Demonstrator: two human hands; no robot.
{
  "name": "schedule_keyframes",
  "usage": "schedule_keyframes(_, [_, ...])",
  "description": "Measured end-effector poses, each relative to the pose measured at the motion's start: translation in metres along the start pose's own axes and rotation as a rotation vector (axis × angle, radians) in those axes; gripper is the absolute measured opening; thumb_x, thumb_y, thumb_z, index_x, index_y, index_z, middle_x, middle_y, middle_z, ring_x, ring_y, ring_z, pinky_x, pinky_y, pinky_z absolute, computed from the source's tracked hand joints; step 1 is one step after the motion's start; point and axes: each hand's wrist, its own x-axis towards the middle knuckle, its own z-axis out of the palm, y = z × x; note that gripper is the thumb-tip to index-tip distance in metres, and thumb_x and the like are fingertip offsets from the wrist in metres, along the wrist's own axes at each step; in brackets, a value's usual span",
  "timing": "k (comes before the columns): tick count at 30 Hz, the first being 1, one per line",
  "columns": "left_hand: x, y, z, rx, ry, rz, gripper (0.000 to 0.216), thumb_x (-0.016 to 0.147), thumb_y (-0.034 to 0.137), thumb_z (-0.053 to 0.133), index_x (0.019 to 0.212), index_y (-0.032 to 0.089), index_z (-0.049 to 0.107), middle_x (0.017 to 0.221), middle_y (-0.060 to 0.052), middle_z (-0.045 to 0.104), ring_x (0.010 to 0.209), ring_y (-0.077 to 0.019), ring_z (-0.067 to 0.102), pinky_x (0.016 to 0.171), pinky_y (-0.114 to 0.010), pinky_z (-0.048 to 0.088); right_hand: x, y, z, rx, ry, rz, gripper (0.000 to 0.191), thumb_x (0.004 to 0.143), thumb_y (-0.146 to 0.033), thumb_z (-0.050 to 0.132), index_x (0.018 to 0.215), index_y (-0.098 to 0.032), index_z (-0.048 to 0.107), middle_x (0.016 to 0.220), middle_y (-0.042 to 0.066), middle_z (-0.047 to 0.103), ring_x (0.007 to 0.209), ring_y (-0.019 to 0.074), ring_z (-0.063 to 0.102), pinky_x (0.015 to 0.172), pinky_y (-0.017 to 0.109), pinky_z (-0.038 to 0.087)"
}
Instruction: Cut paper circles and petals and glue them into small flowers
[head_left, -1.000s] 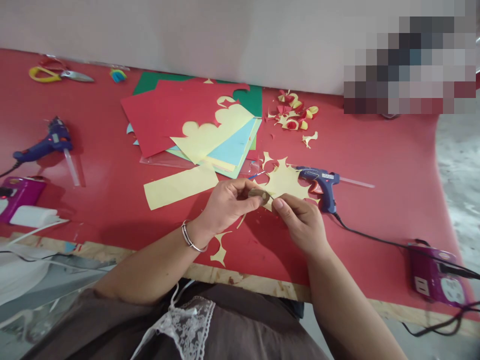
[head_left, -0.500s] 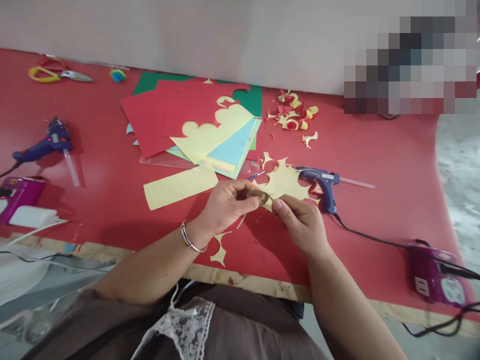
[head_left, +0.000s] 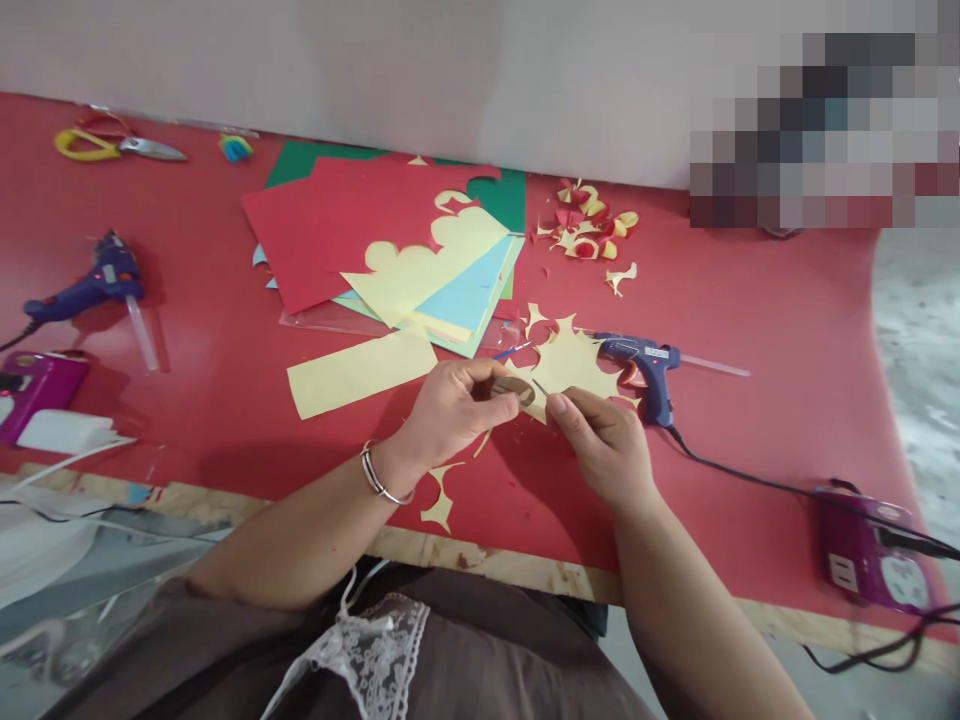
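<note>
My left hand [head_left: 450, 408] is closed around a small brownish roll [head_left: 516, 388], which looks like tape, held just above the red table [head_left: 750, 320]. My right hand [head_left: 604, 445] pinches a thin strip [head_left: 540, 387] that comes off the roll, its fingertips close to my left hand's. Right behind both hands a spiky yellow paper cutout [head_left: 571, 358] lies flat. A blue glue gun [head_left: 646, 365] rests on the table beside the cutout, to the right of my hands.
A stack of red, green, yellow and blue paper sheets [head_left: 390, 240] lies behind, with a yellow strip [head_left: 360, 372] in front. Paper scraps [head_left: 589, 225] sit at the back. A second glue gun [head_left: 94, 285], scissors [head_left: 112, 147] and purple power strips [head_left: 870, 550] stand at the sides.
My right hand's fingertips have drawn slightly away from the roll, so a short thin strip now shows between them. Nothing else has moved.
</note>
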Motion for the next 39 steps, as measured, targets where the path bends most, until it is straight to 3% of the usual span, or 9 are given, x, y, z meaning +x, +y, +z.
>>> schedule_keyframes(9, [-0.002, -0.004, 0.007, 0.074, -0.050, 0.100, 0.012, 0.084, 0.029, 0.079, 0.089, 0.018, 0.075, 0.077, 0.000, 0.064, 0.070, -0.0122, 0.056, 0.064, -0.025, 0.048, 0.001, 0.007, 0.002, 0.106, 0.042, 0.009, 0.060, 0.095, -0.076, 0.065, 0.073, -0.021, 0.065, 0.059, -0.003, 0.049, 0.056, 0.0124, 0.039, 0.054, 0.029, 0.033])
schedule_keyframes(13, [-0.003, -0.004, 0.007, 0.055, -0.082, 0.088, 0.016, 0.084, 0.028, 0.081, 0.090, 0.018, 0.069, 0.078, 0.001, 0.062, 0.069, -0.0112, 0.056, 0.063, -0.024, 0.048, -0.001, 0.009, 0.006, 0.098, 0.068, 0.002, 0.043, 0.090, -0.058, 0.078, 0.074, -0.021, 0.065, 0.062, -0.003, 0.053, 0.059, 0.0127, 0.043, 0.057, 0.028, 0.035])
schedule_keyframes(17, [0.000, -0.006, 0.005, -0.026, -0.108, 0.096, 0.018, 0.084, 0.031, 0.082, 0.090, 0.018, 0.072, 0.075, 0.001, 0.062, 0.069, -0.0112, 0.054, 0.064, -0.025, 0.047, -0.004, 0.008, 0.007, 0.067, 0.087, -0.009, 0.031, 0.092, -0.046, 0.074, 0.074, -0.022, 0.066, 0.062, -0.003, 0.056, 0.060, 0.0131, 0.045, 0.058, 0.027, 0.037])
schedule_keyframes(20, [0.002, -0.007, 0.006, -0.060, -0.063, 0.089, 0.020, 0.083, 0.035, 0.083, 0.089, 0.018, 0.074, 0.076, -0.001, 0.066, 0.071, -0.0127, 0.058, 0.067, -0.027, 0.050, -0.005, 0.006, 0.007, 0.031, 0.118, -0.036, 0.028, 0.093, -0.043, 0.071, 0.075, -0.022, 0.068, 0.062, -0.003, 0.055, 0.059, 0.0131, 0.044, 0.057, 0.028, 0.036])
schedule_keyframes(24, [0.001, -0.008, 0.007, 0.070, 0.031, 0.117, 0.015, 0.084, 0.032, 0.082, 0.088, 0.019, 0.076, 0.075, -0.001, 0.070, 0.068, -0.0131, 0.059, 0.064, -0.026, 0.049, -0.005, 0.005, 0.007, -0.026, 0.157, -0.079, 0.023, 0.094, -0.039, 0.069, 0.078, -0.022, 0.070, 0.063, -0.003, 0.057, 0.059, 0.0129, 0.044, 0.058, 0.028, 0.035])
schedule_keyframes(30, [-0.005, -0.006, 0.010, 0.204, 0.078, 0.249, 0.009, 0.090, 0.025, 0.077, 0.096, 0.019, 0.081, 0.085, -0.004, 0.080, 0.071, -0.0140, 0.066, 0.065, -0.025, 0.053, -0.004, 0.003, 0.007, -0.045, 0.179, -0.088, 0.015, 0.090, -0.033, 0.070, 0.080, -0.022, 0.070, 0.065, -0.003, 0.058, 0.059, 0.0127, 0.044, 0.058, 0.028, 0.036])
schedule_keyframes(35, [-0.009, -0.002, 0.012, 0.256, 0.049, 0.333, 0.011, 0.096, 0.030, 0.075, 0.096, 0.020, 0.082, 0.088, -0.004, 0.081, 0.077, -0.0158, 0.069, 0.071, -0.027, 0.055, -0.005, 0.002, 0.006, -0.045, 0.187, -0.083, 0.018, 0.088, -0.035, 0.070, 0.076, -0.023, 0.065, 0.063, -0.004, 0.055, 0.058, 0.0126, 0.041, 0.056, 0.028, 0.034])
schedule_keyframes(39, [-0.008, -0.004, 0.009, 0.264, 0.025, 0.346, 0.015, 0.100, 0.033, 0.073, 0.097, 0.021, 0.081, 0.088, -0.005, 0.079, 0.082, -0.0173, 0.070, 0.076, -0.029, 0.055, -0.006, 0.001, 0.004, -0.032, 0.155, -0.113, 0.036, 0.093, -0.053, 0.072, 0.076, -0.023, 0.065, 0.062, -0.003, 0.054, 0.057, 0.0130, 0.042, 0.055, 0.028, 0.034])
